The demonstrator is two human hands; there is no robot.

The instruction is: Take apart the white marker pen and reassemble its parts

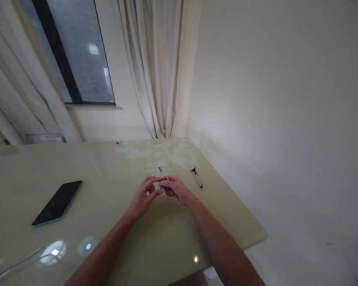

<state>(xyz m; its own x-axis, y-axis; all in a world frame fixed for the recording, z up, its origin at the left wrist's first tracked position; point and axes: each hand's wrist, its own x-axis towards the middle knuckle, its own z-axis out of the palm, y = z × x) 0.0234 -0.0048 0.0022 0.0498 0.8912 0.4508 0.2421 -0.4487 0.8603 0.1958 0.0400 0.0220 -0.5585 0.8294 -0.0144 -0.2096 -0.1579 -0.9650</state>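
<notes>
Over the far right part of the table (122, 230), both hands meet just above the glossy top. The left hand (144, 196) has its fingers curled, thumb and forefinger pinched narrow at the lower end of a thin pen (161, 177). The right hand (174, 190) closes around the same pen from the other side, its fingers folded over the shaft, so the 2 hands touch at the fingertips. The pen's dark tip pokes out past the knuckles, pointing away toward the far edge; the rest of it is hidden in the hands, and whether it is 1 piece or 2 cannot be told.

Just right of the right hand, near but apart, a razor (197, 177) lies flat on the table with its head toward the wall corner. Well to the left, a dark phone (57, 202) lies face up, slanted. A pale floral pattern shows on the table's far corner. Behind it hangs a curtain (155, 67), with a window (77, 51) to its left and a plain wall on the right. Ceiling lights glint on the near table surface.
</notes>
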